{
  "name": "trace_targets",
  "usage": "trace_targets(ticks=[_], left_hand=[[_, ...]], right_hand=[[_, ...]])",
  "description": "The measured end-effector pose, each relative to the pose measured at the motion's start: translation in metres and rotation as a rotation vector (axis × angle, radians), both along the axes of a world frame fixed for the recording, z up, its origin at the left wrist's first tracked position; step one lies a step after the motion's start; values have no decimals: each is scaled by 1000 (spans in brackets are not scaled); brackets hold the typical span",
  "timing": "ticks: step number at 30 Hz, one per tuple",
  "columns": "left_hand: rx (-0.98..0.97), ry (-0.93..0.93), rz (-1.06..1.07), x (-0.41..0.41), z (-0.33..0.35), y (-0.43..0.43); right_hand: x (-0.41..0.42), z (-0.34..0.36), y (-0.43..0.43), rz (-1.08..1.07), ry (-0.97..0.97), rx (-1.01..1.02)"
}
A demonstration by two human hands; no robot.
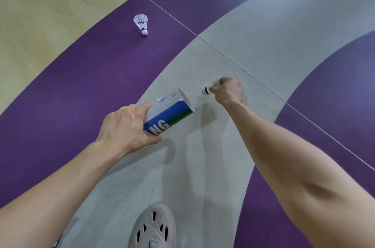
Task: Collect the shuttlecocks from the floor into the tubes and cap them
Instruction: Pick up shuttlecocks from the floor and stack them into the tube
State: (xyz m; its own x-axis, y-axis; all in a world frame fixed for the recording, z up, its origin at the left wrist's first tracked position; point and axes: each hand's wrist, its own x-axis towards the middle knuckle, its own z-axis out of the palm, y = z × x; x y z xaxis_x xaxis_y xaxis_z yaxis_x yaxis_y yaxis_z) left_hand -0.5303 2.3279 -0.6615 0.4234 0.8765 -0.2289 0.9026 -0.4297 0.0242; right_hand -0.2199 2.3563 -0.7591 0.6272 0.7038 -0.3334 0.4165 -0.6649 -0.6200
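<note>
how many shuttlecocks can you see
2: a far shuttlecock on the purple floor, a held shuttlecock in the right hand. Any inside the tube would be hidden.

shuttlecock (205,91) mostly hidden in right hand (227,90), shoe (154,227) cropped

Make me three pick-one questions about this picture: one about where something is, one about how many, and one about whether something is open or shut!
1. Where does the loose shuttlecock lie?
A) purple floor
B) wooden floor
C) grey floor

2. How many shuttlecocks show?
A) one
B) two
C) four

3. The tube in the left hand is:
A) open-ended
B) capped
C) flattened

Answers:
1 A, purple surrounds it.
2 B, one is loose, and the right hand pinches the held shuttlecock.
3 A, its round mouth shows no cap.
</note>
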Motion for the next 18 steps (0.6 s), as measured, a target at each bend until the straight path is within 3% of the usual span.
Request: trace_targets(ticks=[3, 11, 18], left_hand=[[-5, -49, -18, 8, -1, -10], [145, -269, -20, 33, 5, -41], [278, -413, -45, 41, 19, -69]], right_hand=[[5, 41, -42, -1, -51, 113], [-14, 162, -154, -72, 165, 631], [-27, 192, -190, -45, 90, 786]])
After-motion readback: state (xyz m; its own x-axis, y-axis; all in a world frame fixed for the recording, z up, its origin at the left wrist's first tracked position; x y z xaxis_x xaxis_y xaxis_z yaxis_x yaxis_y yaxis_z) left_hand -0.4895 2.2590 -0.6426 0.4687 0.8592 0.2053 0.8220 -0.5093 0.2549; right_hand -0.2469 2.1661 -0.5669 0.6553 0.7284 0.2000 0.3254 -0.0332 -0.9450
